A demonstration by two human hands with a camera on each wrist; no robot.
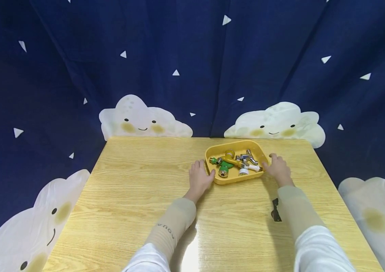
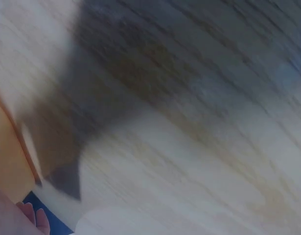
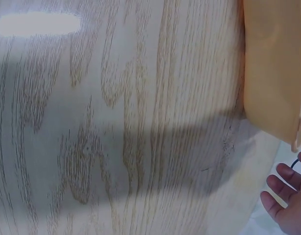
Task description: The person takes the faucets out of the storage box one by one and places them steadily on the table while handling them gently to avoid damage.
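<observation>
A yellow plastic tray (image 1: 235, 180) sits toward the back of the wooden table. Inside it lie several small taps, among them a green one (image 1: 225, 166), a yellow one (image 1: 232, 161), a white one (image 1: 253, 167) and a chrome one (image 1: 252, 158). Beside the tray's left wall is my left hand (image 1: 199, 177), its fingers extended and the thumb at the near left corner. My right hand (image 1: 278, 169) is at the opposite end, thumb by the rim. In the right wrist view, its fingers (image 3: 282, 188) spread loosely outside the tray wall (image 3: 272, 63).
A small black object (image 1: 275, 210) lies on the table (image 1: 138, 196) next to my right forearm. Behind the table hangs a dark blue curtain (image 1: 192, 45) with white triangles and smiling clouds.
</observation>
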